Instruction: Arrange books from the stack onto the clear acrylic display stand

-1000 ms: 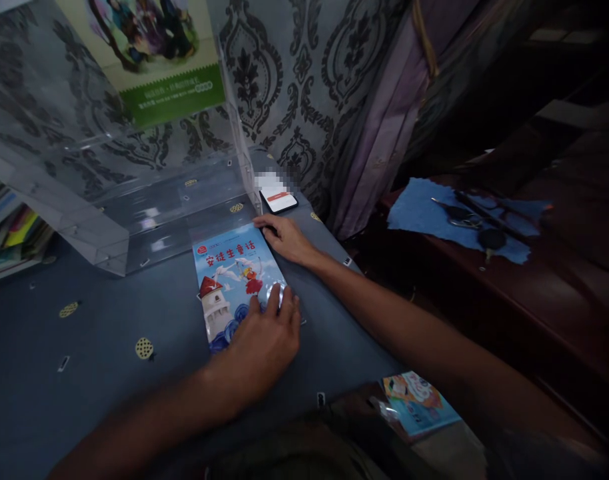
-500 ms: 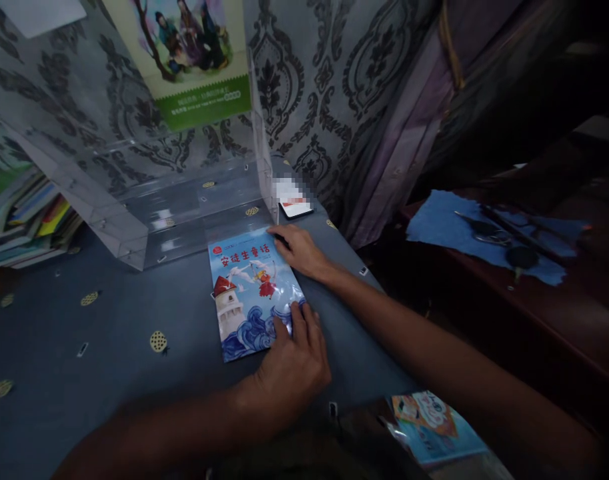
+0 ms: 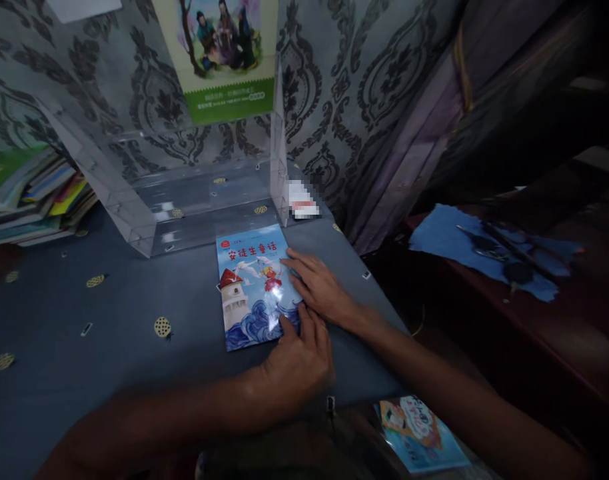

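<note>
A thin book (image 3: 252, 273) with a blue cover lies face up, showing a red-roofed tower, waves and red Chinese characters. My left hand (image 3: 299, 353) rests at its lower right corner, thumb on the cover and apart from the bent fingers. Along the book's right edge lies my right hand (image 3: 322, 287), with fingers stretched out and tips touching the cover's side. Its fingers sit just above those of the left hand. Behind the book stands a clear plastic rack (image 3: 134, 227). A green and cream book (image 3: 229, 100) stands upright on it.
Stacked books (image 3: 44, 193) are at the left. A partly blurred white item (image 3: 304, 201) lies by the rack. Another blue book (image 3: 419, 433) lies below the table's edge. At right, a dark red surface (image 3: 484, 307) bears a blue cloth (image 3: 437, 230) and dark tools.
My right hand has slid down from the book's upper right corner to the middle of its right edge. The left hand stays at the lower corner. The view has shifted slightly.
</note>
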A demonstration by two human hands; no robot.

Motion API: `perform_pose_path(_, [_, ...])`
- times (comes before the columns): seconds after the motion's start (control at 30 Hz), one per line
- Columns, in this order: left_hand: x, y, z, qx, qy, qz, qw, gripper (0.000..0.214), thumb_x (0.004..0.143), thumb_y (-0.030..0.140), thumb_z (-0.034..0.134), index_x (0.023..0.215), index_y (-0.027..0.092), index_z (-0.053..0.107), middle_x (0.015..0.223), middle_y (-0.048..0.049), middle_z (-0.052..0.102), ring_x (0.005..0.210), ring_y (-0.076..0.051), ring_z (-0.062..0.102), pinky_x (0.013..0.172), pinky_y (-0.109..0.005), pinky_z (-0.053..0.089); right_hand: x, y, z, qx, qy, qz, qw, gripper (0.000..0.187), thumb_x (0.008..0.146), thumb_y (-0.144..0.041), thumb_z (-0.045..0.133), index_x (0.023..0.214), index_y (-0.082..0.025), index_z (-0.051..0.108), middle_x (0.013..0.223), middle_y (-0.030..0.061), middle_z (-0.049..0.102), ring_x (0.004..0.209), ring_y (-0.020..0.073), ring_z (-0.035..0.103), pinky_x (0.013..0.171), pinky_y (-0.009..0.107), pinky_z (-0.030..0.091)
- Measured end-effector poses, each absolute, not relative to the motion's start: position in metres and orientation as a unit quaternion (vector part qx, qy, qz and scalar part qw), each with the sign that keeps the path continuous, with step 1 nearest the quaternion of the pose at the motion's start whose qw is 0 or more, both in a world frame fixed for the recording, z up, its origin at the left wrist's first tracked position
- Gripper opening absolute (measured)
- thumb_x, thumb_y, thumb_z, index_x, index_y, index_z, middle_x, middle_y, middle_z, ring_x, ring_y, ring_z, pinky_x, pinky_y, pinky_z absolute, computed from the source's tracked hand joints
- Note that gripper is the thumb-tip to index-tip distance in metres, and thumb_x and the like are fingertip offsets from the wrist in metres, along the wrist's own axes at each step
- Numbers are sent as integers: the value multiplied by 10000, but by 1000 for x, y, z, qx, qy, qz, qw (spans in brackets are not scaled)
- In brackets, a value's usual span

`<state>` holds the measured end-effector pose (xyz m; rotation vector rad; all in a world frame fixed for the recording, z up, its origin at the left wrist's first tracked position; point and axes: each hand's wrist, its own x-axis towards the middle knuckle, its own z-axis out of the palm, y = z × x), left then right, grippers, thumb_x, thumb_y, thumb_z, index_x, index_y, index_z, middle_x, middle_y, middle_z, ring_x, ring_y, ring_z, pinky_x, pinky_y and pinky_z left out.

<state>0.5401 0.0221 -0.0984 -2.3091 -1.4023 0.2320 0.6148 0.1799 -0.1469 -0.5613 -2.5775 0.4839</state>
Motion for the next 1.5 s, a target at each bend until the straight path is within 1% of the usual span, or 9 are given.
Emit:
perform_pose_path(0.2, [523,10,-93,-861,-462,50,208,439,985,160,370,1306,11,630,1304,-230,664,1215,-356,636,874,-478,586,618,177,-145,-203,-939,167,221,408,1013,-263,369,1338,-170,598,1464,165,556,1328,292,549,1089,537,476])
perform_pose_path(0.4, [505,-2,-95,-873,-451,27,185,420,993,169,397,1325,46,621,1381,-183,629,1296,-304,586,1019,-444,504,620,173,-146,-204,-941,155,221,413,1003,-269,391,1356,-177,585,1486,165,531,1338,303,535,1095,551,466])
perform_pose_path(0.5, [499,-7,-96,-874,-451,21,179,424,989,165,396,1333,35,608,1390,-180,623,1311,-300,573,1038,-447,485,625,168,-147,-202,-944,151,214,411,997,-293,420,1359,-187,584,1497,164,518,1346,302,528,1098,547,462])
perform_pose_path(0.87, [482,-35,-99,-856,-492,38,154,430,974,175,421,1345,35,587,1358,-216,634,1282,-330,586,969,-490,501,641,155,-144,-197,-948,156,196,428,1003,-357,446,1378,-197,574,1532,171,478,1384,320,490,1100,565,442])
perform_pose_path(1.1, [469,-48,-102,-826,-538,8,169,363,935,173,489,1220,28,662,1214,-197,713,1145,-314,671,949,-414,516,645,153,-146,-196,-944,157,213,428,990,-331,478,1396,-225,567,1528,161,485,1371,325,506,1085,566,461])
perform_pose_path(1.23, [465,-50,-103,-820,-550,10,159,331,935,157,499,1194,44,672,1195,-196,720,1144,-301,673,948,-388,521,649,150,-145,-191,-947,144,212,424,991,-346,489,1386,-219,575,1523,170,487,1361,330,513,1082,564,465])
perform_pose_path(1.37, [465,-48,-93,-822,-561,35,91,311,928,138,528,1199,56,658,1220,-205,702,1186,-309,649,917,-376,547,654,146,-145,-191,-951,130,205,434,991,-376,500,1385,-212,577,1526,184,477,1363,341,509,1088,579,455])
perform_pose_path(1.43, [465,-44,-84,-816,-575,57,33,282,910,107,547,1169,85,658,1208,-185,703,1168,-295,652,841,-342,576,655,145,-146,-193,-951,125,207,440,993,-391,497,1385,-207,577,1507,189,499,1382,348,491,1098,599,437])
perform_pose_path(1.5, [464,-36,-76,-793,-605,70,-15,275,900,74,543,1152,117,645,1207,-163,692,1128,-270,658,751,-307,591,656,144,-147,-197,-950,128,207,445,991,-394,501,1395,-222,569,1492,173,523,1409,345,463,1116,611,415])
